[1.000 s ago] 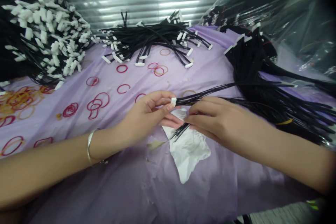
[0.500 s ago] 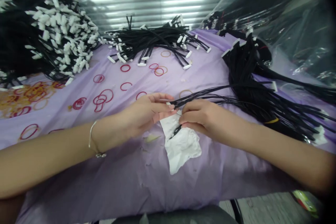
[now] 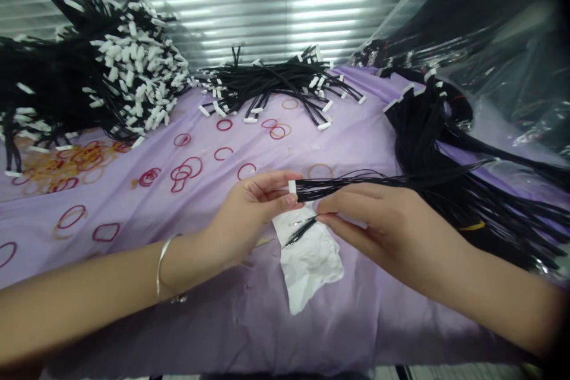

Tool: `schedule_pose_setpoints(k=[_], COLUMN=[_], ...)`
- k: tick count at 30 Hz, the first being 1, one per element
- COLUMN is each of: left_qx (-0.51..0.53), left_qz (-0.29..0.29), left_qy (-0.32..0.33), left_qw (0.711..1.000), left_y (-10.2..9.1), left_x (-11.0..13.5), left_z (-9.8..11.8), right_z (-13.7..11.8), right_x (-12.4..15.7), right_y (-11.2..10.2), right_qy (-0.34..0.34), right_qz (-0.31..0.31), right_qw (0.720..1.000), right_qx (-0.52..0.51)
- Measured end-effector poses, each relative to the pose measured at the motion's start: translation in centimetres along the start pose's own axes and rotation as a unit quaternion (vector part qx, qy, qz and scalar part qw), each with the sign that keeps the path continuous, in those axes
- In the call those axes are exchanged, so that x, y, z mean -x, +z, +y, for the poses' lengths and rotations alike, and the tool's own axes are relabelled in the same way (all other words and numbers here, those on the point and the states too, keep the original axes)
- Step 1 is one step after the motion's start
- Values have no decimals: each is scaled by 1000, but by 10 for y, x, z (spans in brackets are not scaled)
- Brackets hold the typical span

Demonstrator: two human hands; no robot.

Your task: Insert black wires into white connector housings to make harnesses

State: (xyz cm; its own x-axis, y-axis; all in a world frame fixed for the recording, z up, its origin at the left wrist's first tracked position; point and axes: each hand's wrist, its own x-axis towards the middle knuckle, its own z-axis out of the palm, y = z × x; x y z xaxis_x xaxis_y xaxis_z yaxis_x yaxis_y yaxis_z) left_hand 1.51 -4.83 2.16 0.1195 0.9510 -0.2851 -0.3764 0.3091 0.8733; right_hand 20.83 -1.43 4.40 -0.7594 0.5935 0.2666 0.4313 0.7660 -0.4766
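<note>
**Right hand [image 3: 378, 219] shifted away from left since earlier frame**

Left hand [image 3: 249, 208] pinches white plastic connector [image 3: 292, 187] on black wire bundle [image 3: 347, 186]. Right fingers [image 3: 342, 202] hold the wires just beside it, narrowly closed. Short black wire ends [image 3: 299, 231] lie over crumpled white tissue [image 3: 307, 267], below both hands.

Cable bundles [image 3: 133, 65] upper L, top ctr & R on cloth sheet [image 3: 356, 332]; rubber bands [image 3: 75, 160] far L of ctr; tissue [image 3: 307, 267] lower ctr; plastic bag [image 3: 490, 29] behind R pile.
</note>
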Motion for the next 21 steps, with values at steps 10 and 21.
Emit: schedule_pose_setpoints(k=[10, 21], left_qx=[3, -28], left_qz=[-4, -49], left_qy=[-71, -68], left_qw=[997, 996], left_y=[-6, -10], left_x=[7, 3], left_z=[-16, -14], right_z=[-3, 4], right_x=[-10, -10], right_y=[5, 11], right_qy=[172, 202], right_qz=[-18, -9], right_qw=[978, 971], right_qx=[-117, -124])
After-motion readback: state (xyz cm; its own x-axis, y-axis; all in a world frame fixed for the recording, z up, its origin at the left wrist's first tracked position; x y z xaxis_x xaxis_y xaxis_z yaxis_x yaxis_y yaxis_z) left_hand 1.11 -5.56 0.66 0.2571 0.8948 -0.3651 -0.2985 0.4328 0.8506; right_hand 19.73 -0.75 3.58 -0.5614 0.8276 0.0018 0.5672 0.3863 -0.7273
